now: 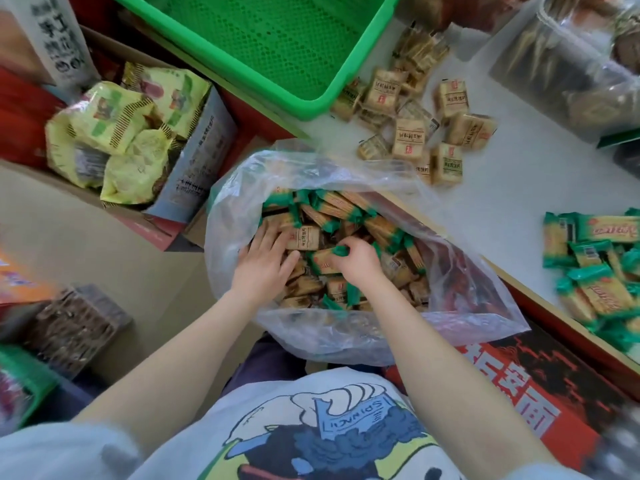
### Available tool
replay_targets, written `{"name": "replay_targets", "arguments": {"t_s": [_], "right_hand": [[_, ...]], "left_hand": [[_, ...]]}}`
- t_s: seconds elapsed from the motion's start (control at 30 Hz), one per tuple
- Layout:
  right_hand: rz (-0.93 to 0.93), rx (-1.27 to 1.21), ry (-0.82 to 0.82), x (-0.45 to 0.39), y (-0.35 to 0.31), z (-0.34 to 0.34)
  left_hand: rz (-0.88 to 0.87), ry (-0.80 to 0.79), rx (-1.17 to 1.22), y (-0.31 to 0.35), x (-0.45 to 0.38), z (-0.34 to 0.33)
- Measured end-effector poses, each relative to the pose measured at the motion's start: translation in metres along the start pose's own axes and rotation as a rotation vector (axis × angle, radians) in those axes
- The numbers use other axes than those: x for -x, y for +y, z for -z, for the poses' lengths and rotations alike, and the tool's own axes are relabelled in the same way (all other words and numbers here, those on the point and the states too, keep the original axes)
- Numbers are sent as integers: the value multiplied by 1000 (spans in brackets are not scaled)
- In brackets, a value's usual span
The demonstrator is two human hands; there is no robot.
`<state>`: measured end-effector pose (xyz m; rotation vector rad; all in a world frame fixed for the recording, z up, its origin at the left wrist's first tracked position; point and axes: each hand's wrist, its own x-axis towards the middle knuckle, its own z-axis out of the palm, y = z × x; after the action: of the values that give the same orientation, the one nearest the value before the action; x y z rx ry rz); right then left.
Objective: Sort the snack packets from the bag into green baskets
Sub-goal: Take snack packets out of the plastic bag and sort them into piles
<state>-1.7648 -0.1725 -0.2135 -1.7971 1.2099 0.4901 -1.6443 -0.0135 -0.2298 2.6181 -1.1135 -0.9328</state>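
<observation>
Packets: snack packets (341,244) are filling the clear bag (346,327) at frame centre; light, crinkly, slippery, so I'd pinch a crimped end.
Right hand (356,259): pinching a green-ended packet (329,258).
Left hand (266,258): spreading flat over brown packets.
Basket: green basket (270,46) is waiting at the upper centre.

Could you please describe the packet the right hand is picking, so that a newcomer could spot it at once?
Start at the clear plastic bag. Inside, the right hand pinches a green-ended packet. Unlike its neighbours, it has its green end caught in the fingers.

Green mesh basket (263,46); tan packets (410,138); green-ended yellow packets (604,289); clear bag (346,337).
</observation>
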Motion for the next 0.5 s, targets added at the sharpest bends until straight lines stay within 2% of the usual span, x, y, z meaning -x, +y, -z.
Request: {"name": "replay_targets", "arguments": {"t_s": [0.27,0.37,0.5], "right_hand": [[-112,-502,99,51,28,55],[-173,-756,177,72,48,82],[-155,-1391,406,102,81,128]], "left_hand": [[9,-6,20,20,-3,21],[-120,70,55,63,-4,31],[-358,145,97,157,-11,26]]}}
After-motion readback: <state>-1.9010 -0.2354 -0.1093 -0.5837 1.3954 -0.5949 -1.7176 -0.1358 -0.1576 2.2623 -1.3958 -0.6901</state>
